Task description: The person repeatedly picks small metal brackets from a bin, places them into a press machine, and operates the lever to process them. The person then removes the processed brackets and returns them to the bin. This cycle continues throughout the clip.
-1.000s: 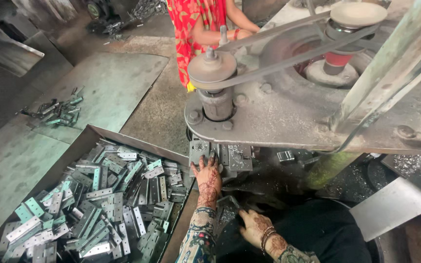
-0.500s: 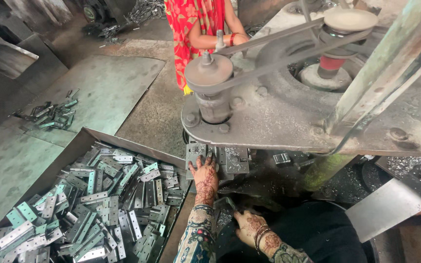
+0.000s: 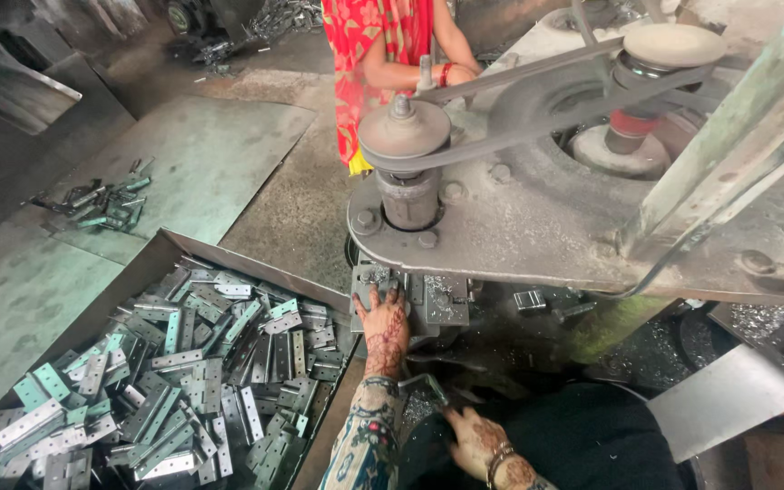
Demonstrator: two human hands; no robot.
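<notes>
Metal plate [image 3: 371, 283] flat under left hand [image 3: 385, 319], long axis pointing toward machine [image 3: 546, 209]

Left hand [image 3: 385, 322]: dark reddish henna patterns run over the back and onto the fingers [image 3: 376, 298].
Left sleeve [image 3: 365, 445]: patterned cloth in teal, cream and dark tones, ending at the wrist with a decorated cuff.
Right hand [image 3: 472, 437]: henna patterns over the back as well.
Right wrist: bangles [image 3: 499, 463], one pale, one dark.
Lap: black garment [image 3: 583, 445].
</notes>
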